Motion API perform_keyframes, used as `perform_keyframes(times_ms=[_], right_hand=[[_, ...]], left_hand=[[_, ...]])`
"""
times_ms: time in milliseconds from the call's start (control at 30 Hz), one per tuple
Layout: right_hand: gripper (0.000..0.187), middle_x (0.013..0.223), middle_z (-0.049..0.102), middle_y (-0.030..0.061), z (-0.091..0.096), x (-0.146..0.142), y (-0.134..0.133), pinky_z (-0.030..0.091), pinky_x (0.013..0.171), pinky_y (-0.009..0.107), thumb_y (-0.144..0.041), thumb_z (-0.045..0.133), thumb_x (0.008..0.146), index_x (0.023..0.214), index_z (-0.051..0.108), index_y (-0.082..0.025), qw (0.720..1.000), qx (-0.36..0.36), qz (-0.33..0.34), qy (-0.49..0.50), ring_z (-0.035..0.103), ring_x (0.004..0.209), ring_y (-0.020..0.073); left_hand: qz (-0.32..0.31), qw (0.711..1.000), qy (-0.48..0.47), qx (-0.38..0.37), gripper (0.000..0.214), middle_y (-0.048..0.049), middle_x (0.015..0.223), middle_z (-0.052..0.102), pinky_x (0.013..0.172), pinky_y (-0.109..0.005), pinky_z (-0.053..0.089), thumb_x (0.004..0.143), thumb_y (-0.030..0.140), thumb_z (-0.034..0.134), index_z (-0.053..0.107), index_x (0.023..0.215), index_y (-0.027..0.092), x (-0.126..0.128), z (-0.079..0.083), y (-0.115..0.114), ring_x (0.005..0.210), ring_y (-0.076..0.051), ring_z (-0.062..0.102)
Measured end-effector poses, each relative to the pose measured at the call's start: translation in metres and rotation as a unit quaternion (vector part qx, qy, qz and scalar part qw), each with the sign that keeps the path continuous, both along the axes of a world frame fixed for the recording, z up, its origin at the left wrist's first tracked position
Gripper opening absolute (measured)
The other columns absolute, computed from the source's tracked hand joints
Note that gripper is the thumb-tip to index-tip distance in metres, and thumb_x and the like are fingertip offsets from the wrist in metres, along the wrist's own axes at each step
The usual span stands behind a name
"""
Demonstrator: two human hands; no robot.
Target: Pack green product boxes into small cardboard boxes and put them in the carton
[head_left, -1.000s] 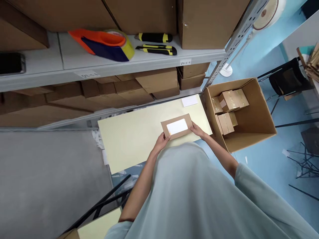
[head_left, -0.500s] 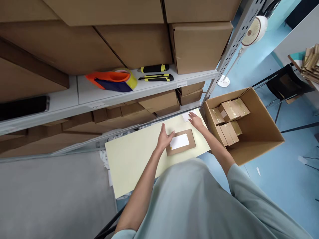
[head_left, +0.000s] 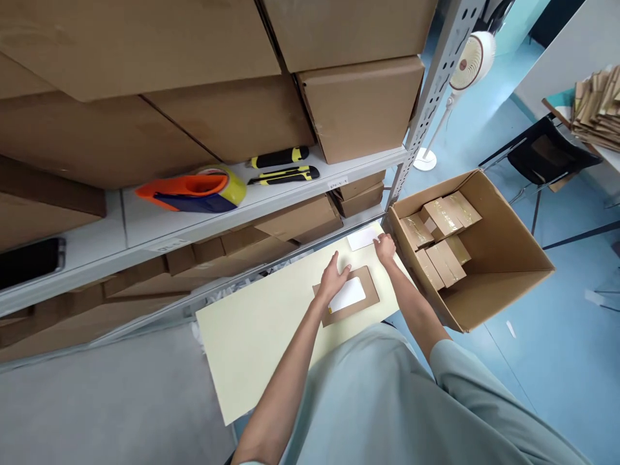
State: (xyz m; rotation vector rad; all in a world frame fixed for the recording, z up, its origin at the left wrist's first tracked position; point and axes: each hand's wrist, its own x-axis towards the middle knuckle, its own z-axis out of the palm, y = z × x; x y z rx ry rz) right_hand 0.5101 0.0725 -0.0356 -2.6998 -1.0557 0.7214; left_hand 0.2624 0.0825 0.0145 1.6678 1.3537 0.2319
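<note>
Brown packet [head_left: 370, 289] lies flat on the yellow bench [head_left: 261, 342]

The packet is thin and rectangular. A white, round-cornered label [head_left: 349, 294] fills much of its face, with a yellow-orange mark [head_left: 330, 310] at one corner. The left hand [head_left: 332, 279] spreads over its upper left side, its grip released. The right hand [head_left: 385, 248] is at a white paper's [head_left: 361, 237] edge; whether its grip is closed, I cannot tell.

- The pale yellow table [head_left: 256, 336] carries a flat cardboard piece [head_left: 368, 297] with a white label [head_left: 349, 296], and near its far right corner a white paper [head_left: 360, 238].
- On the grey shelf [head_left: 276, 195] there are a tape dispenser [head_left: 188, 190], two cutters [head_left: 283, 175] and cardboard boxes [head_left: 361, 110].
- On the blue floor [head_left: 494, 368] stands a white fan [head_left: 471, 62].
</note>
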Motion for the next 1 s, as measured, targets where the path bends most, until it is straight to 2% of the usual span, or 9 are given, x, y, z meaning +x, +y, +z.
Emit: perform_keyframes(times_ms=[200, 333, 433, 567, 633, 733, 833, 933, 1000], right_hand=[[0.027, 0.13, 0.082, 0.019, 0.003, -0.002, 0.002, 0.055, 0.089, 0.028, -0.029, 0.061, 0.118, 0.118, 0.084, -0.015, 0.999, 0.035, 0.011, -0.004, 0.081, 0.113, 0.0251], [0.031, 0.132, 0.08, 0.0154, 0.011, -0.005, -0.001, 0.053, 0.092, 0.027, -0.029, 0.057, 0.119, 0.121, 0.085, -0.017, 0.998, 0.052, 0.031, -0.015, 0.079, 0.113, 0.0227], [0.035, 0.135, 0.077, 0.0126, 0.023, -0.009, -0.004, 0.051, 0.099, 0.03, -0.032, 0.052, 0.121, 0.129, 0.085, -0.022, 0.995, 0.066, 0.061, -0.043, 0.075, 0.115, 0.0228], [0.043, 0.141, 0.073, 0.0142, 0.042, -0.025, -0.01, 0.049, 0.106, 0.034, -0.033, 0.044, 0.123, 0.138, 0.083, -0.023, 0.986, 0.076, 0.14, -0.055, 0.071, 0.12, 0.0264], [0.041, 0.143, 0.071, 0.0152, 0.051, -0.035, -0.014, 0.049, 0.109, 0.036, -0.031, 0.045, 0.122, 0.142, 0.081, -0.022, 0.976, 0.078, 0.2, -0.034, 0.069, 0.123, 0.0283], [0.043, 0.146, 0.07, 0.0157, 0.058, -0.046, -0.015, 0.046, 0.116, 0.039, -0.033, 0.044, 0.123, 0.147, 0.078, -0.021, 0.954, 0.092, 0.285, -0.001, 0.066, 0.129, 0.0299], [0.053, 0.149, 0.067, 0.0181, 0.056, -0.045, -0.004, 0.046, 0.12, 0.042, -0.034, 0.036, 0.124, 0.169, 0.061, -0.02, 0.95, 0.082, 0.302, 0.002, 0.061, 0.136, 0.0317], [0.065, 0.154, 0.065, 0.0218, 0.047, -0.044, 0.017, 0.048, 0.121, 0.046, -0.025, 0.038, 0.121, 0.185, 0.033, -0.02, 0.951, 0.005, 0.31, 0.009, 0.058, 0.143, 0.0349], [0.073, 0.16, 0.061, 0.0236, 0.037, -0.047, 0.031, 0.047, 0.124, 0.049, -0.017, 0.039, 0.117, 0.188, 0.023, -0.022, 0.944, -0.054, 0.324, 0.025, 0.054, 0.149, 0.0361]], left_hand=[[-0.013, 1.0, 0.0, -0.003, 0.075, -0.019, 0.175, 0.057, 0.139, -0.048, 0.042, 0.103, 0.036, 0.074, 0.054, 0.172, 0.015, 0.009, -0.009, 0.005, 0.164, -0.035, 0.055], [-0.029, 0.999, -0.013, 0.004, 0.071, -0.0185, 0.175, 0.057, 0.141, -0.048, 0.04, 0.104, 0.033, 0.071, 0.056, 0.171, 0.014, 0.022, -0.009, 0.016, 0.165, -0.034, 0.054], [-0.065, 0.996, -0.058, 0.016, 0.068, -0.0118, 0.177, 0.057, 0.141, -0.048, 0.038, 0.105, 0.03, 0.066, 0.056, 0.172, 0.022, 0.038, -0.005, 0.025, 0.167, -0.031, 0.052], [-0.096, 0.989, -0.11, 0.016, 0.065, -0.0062, 0.182, 0.051, 0.143, -0.046, 0.033, 0.109, 0.033, 0.061, 0.055, 0.174, 0.03, 0.063, -0.002, 0.036, 0.173, -0.027, 0.042], [-0.078, 0.991, -0.112, 0.0, 0.061, -0.0076, 0.183, 0.05, 0.144, -0.046, 0.029, 0.112, 0.041, 0.058, 0.057, 0.172, 0.028, 0.069, -0.004, 0.043, 0.176, -0.027, 0.036], [-0.019, 0.994, -0.099, -0.035, 0.061, -0.0123, 0.179, 0.055, 0.144, -0.046, 0.028, 0.114, 0.052, 0.055, 0.061, 0.168, 0.023, 0.064, -0.014, 0.054, 0.174, -0.029, 0.04], [0.028, 0.995, -0.076, -0.052, 0.066, -0.0153, 0.178, 0.055, 0.144, -0.047, 0.028, 0.113, 0.058, 0.055, 0.063, 0.167, 0.02, 0.044, -0.024, 0.06, 0.171, -0.032, 0.045], [0.044, 0.996, -0.055, -0.06, 0.07, -0.0173, 0.179, 0.052, 0.144, -0.048, 0.029, 0.114, 0.06, 0.053, 0.06, 0.168, 0.018, 0.023, -0.028, 0.06, 0.171, -0.033, 0.045], [0.048, 0.996, -0.046, -0.066, 0.071, -0.0187, 0.179, 0.052, 0.144, -0.048, 0.03, 0.114, 0.058, 0.051, 0.058, 0.17, 0.015, 0.014, -0.028, 0.057, 0.171, -0.033, 0.045]])
